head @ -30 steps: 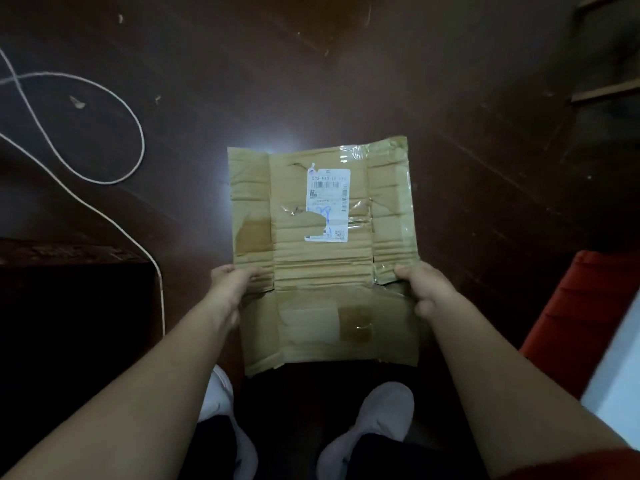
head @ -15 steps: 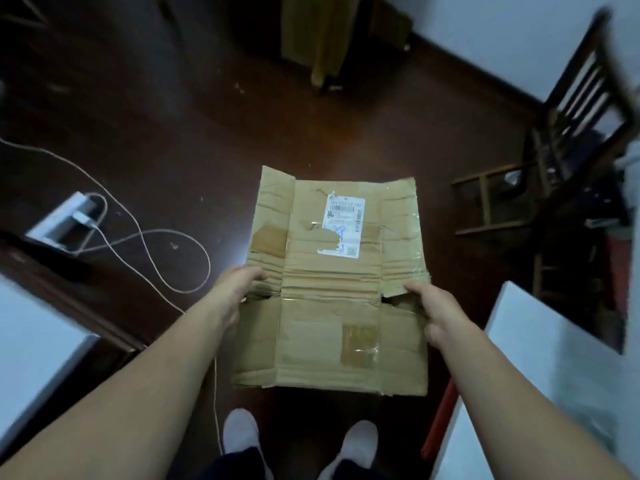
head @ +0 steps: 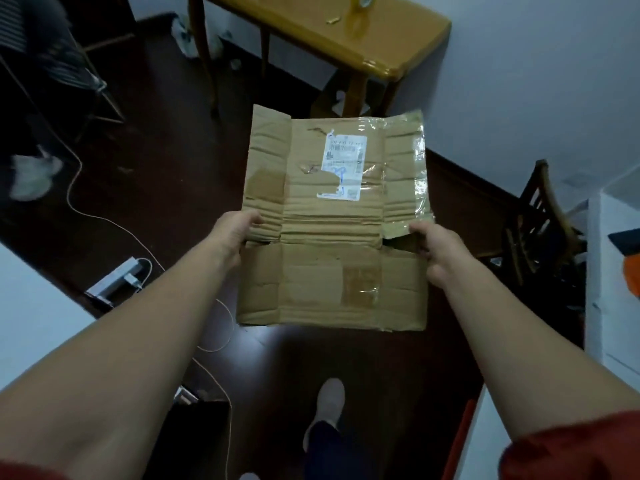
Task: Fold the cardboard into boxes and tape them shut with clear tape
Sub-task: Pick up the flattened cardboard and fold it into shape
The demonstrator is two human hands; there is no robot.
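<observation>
The flattened cardboard sits at the centre of the frame, held flat in the air above the dark floor, with its long side running away from me. Its far panel carries a torn white shipping label; its near panel carries a patch of old glossy tape, and more clear film covers the right-hand flap. My left hand grips the left edge at the slit between the flaps, thumb on top, the other fingers hidden beneath the sheet. My right hand pinches the right edge at the matching slit, where the flap corner is torn and lifted. Both forearms reach in from the lower corners. Beyond the far edge, at upper centre, stands a yellow wooden table; a tape roll rests on it at the top border of the frame. A dark wooden chair stands at the right. At the left, a white power strip lies on the floor with a thin cable trailing from it. One light shoe shows at lower centre.
</observation>
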